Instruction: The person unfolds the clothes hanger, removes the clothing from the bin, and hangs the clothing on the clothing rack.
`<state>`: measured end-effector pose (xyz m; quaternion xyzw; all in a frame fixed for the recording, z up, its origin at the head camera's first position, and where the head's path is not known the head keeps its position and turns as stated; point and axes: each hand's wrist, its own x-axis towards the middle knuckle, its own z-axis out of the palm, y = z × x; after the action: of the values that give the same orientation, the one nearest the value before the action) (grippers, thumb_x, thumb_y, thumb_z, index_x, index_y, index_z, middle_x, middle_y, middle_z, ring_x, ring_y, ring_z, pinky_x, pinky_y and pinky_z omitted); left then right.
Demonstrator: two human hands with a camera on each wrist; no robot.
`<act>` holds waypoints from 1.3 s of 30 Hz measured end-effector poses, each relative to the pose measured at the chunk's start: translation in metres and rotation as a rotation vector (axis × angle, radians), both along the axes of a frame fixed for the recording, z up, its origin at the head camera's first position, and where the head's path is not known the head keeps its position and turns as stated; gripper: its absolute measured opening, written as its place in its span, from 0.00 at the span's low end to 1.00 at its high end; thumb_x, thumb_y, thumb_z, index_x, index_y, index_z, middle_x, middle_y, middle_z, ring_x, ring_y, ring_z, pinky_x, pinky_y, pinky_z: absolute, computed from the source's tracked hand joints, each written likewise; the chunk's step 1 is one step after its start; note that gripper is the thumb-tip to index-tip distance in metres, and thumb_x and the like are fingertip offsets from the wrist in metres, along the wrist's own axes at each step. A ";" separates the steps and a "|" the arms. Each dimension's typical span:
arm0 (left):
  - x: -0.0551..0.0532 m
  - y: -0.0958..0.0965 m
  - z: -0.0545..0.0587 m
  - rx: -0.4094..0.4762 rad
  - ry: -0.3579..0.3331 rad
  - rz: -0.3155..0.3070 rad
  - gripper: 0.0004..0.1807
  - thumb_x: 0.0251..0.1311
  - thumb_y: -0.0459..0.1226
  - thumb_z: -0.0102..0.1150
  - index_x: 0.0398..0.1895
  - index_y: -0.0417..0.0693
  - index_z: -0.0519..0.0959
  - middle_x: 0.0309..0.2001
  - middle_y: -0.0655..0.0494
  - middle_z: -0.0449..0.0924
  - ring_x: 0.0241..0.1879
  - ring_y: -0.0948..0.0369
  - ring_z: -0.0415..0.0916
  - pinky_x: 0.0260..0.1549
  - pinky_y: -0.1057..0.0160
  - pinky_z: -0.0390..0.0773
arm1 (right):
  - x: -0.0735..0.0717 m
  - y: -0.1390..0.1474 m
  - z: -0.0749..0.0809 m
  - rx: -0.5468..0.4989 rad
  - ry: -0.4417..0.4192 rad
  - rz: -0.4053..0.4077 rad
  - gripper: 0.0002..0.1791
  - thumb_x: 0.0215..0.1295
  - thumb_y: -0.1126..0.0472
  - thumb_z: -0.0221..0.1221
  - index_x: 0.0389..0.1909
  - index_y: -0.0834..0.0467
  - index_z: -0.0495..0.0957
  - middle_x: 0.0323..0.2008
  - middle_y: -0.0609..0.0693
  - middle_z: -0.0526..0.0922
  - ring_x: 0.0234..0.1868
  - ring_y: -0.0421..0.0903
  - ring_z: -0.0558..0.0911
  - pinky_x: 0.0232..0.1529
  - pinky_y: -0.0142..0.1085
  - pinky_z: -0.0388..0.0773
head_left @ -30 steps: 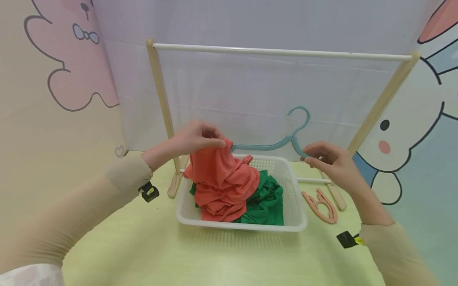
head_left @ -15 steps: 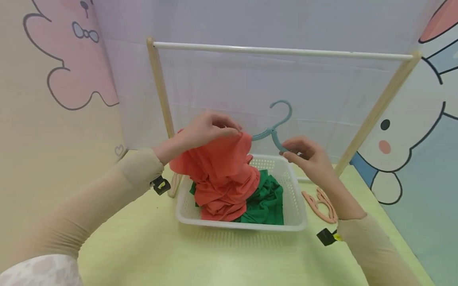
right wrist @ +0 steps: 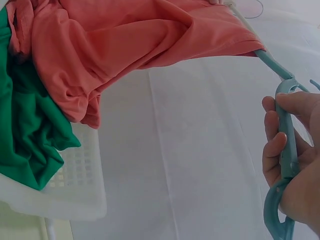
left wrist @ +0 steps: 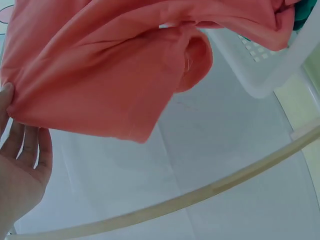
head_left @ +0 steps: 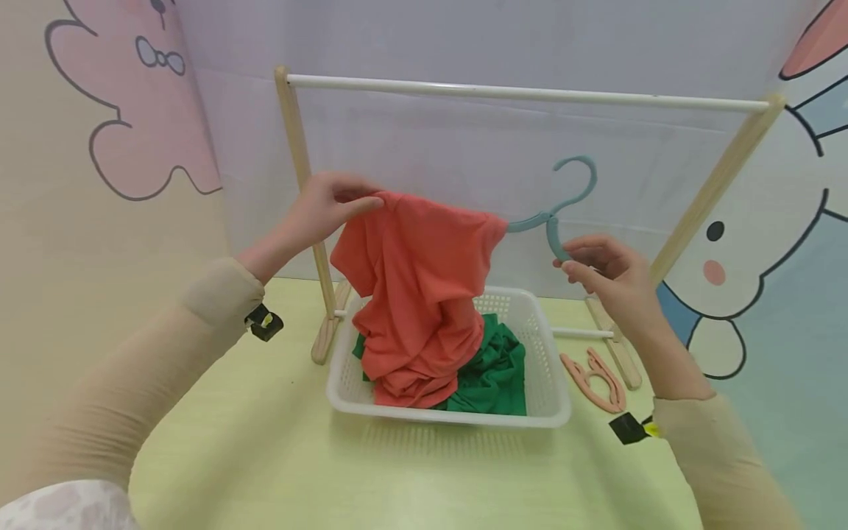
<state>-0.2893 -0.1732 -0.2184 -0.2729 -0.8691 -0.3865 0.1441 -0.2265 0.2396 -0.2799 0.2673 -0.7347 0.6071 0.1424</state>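
Note:
A coral-red garment [head_left: 430,265] hangs in folds, its lower part bunched in the white basket [head_left: 450,417]. My left hand [head_left: 338,202] pinches its upper left edge between thumb and fingers, as the left wrist view also shows. One arm of a light blue clothes hanger [head_left: 528,223] runs inside the garment, mostly covered by the cloth. Its hook points up, bare. With curled fingers, my right hand [head_left: 609,272] grips the hanger's other arm, which is outside the cloth. Green fabric [head_left: 497,375] lies crumpled in the basket below.
A garment rack with a white bar [head_left: 517,92] and wooden posts [head_left: 294,129] stands behind the basket. An orange folding hanger [head_left: 612,394] lies on the pale yellow table [head_left: 424,478], right of the basket. Walls with cartoon drawings flank both sides.
My left hand has moved up and left, raising the garment and spreading it along the hanger. The hanger and my right hand shifted left, then back right and higher.

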 end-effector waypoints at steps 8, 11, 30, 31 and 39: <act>0.003 -0.003 -0.003 -0.028 0.104 0.000 0.09 0.65 0.41 0.62 0.44 0.53 0.89 0.38 0.54 0.86 0.34 0.65 0.73 0.33 0.72 0.73 | -0.002 0.002 -0.005 0.069 0.054 0.028 0.13 0.66 0.75 0.58 0.50 0.65 0.79 0.36 0.40 0.88 0.32 0.35 0.83 0.26 0.23 0.74; 0.008 0.000 -0.004 -0.036 0.171 -0.006 0.08 0.65 0.39 0.63 0.42 0.52 0.89 0.37 0.55 0.85 0.34 0.66 0.72 0.34 0.72 0.72 | -0.003 -0.002 -0.007 0.132 0.054 0.000 0.12 0.66 0.73 0.58 0.50 0.67 0.79 0.36 0.38 0.88 0.34 0.33 0.84 0.29 0.23 0.77; 0.027 -0.016 -0.007 -0.089 0.187 -0.040 0.09 0.62 0.38 0.66 0.45 0.50 0.87 0.42 0.54 0.85 0.44 0.67 0.75 0.47 0.67 0.73 | -0.003 -0.018 -0.008 0.062 0.125 -0.153 0.11 0.66 0.70 0.60 0.49 0.68 0.79 0.35 0.35 0.86 0.39 0.31 0.86 0.35 0.21 0.81; 0.027 -0.013 -0.006 -0.099 0.209 -0.011 0.11 0.62 0.39 0.66 0.47 0.52 0.86 0.44 0.55 0.85 0.46 0.66 0.75 0.48 0.65 0.74 | -0.002 -0.019 -0.007 0.062 0.132 -0.147 0.11 0.66 0.71 0.60 0.49 0.68 0.79 0.35 0.35 0.86 0.39 0.30 0.86 0.35 0.21 0.81; 0.022 0.023 0.000 -0.261 0.370 -0.068 0.17 0.57 0.43 0.71 0.50 0.52 0.85 0.47 0.52 0.83 0.52 0.54 0.73 0.54 0.51 0.74 | -0.002 -0.038 -0.005 0.102 0.178 -0.147 0.11 0.65 0.71 0.61 0.47 0.69 0.80 0.35 0.32 0.86 0.37 0.31 0.86 0.33 0.22 0.81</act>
<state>-0.2668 -0.1506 -0.2186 -0.3846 -0.8609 -0.2188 0.2512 -0.2284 0.2016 -0.2845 0.2723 -0.7667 0.5308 0.2372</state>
